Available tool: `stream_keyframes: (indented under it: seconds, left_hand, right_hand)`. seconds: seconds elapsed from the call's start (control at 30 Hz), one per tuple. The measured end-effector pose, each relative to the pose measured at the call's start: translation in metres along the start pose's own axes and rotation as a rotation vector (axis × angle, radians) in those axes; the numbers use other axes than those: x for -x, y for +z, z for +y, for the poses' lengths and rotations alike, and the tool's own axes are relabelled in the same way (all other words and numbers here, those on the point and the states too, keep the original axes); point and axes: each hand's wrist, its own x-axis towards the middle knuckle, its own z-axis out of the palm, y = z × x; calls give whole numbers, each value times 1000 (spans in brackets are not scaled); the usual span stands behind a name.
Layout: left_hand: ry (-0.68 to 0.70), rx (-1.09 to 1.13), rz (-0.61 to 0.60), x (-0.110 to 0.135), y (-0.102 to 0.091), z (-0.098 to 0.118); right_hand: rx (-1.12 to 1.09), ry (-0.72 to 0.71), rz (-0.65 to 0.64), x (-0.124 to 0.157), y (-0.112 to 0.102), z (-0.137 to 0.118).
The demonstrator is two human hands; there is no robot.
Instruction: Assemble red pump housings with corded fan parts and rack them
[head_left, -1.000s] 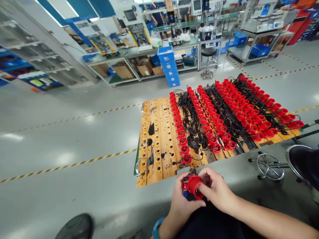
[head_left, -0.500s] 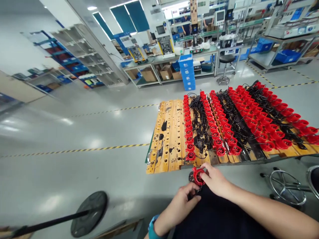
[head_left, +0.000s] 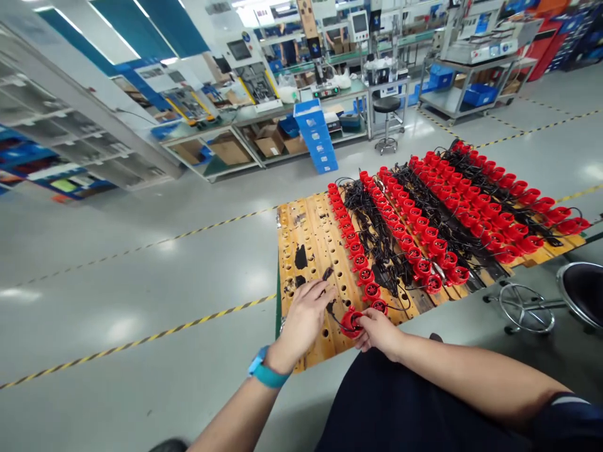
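My right hand [head_left: 379, 329] grips a red round plug [head_left: 351, 322] and holds it down on the near edge of a wooden board [head_left: 308, 251] drilled with holes. My left hand [head_left: 305, 317] reaches over the board just left of the plug, fingers pinched on a thin black wire [head_left: 330, 295] that runs to the plug. Beyond them, rows of red plugs [head_left: 424, 232] with black cables fill the board's right part. A blue band is on my left wrist.
The board lies low above a grey floor with yellow-black tape lines [head_left: 141, 342]. A stool base [head_left: 525, 307] and a dark seat [head_left: 584, 292] stand at right. Workbenches, blue crates [head_left: 318, 135], shelving and machines line the back.
Both hands moved from my lap forward to the board. The red plug went from between both hands to the board's near edge, and my left hand stretched out over the board.
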Motion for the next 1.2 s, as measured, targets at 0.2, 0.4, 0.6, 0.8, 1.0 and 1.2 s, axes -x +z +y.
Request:
stream_keyframes:
  seconds: [0.2, 0.4, 0.6, 0.8, 1.0, 1.2]
  left_hand:
    - [-49, 58, -201, 37, 81, -51]
    - [-177, 370, -298, 69, 96, -56]
    - [-179, 412, -357, 37, 69, -5]
    - [-129, 392, -584, 12, 61, 15]
    - [-251, 282, -621, 18, 83, -13]
    - [49, 101, -623, -129, 191, 135]
  right_hand:
    - [-48, 131, 152, -39, 25, 16]
    - [-5, 174, 216, -50, 27, 28]
    - [23, 198, 156, -48, 26, 34]
    - [117, 85, 28, -12, -2, 33]
    - [-91, -183, -32, 78, -119, 62]
    - [-131, -31, 742, 190, -265, 172]
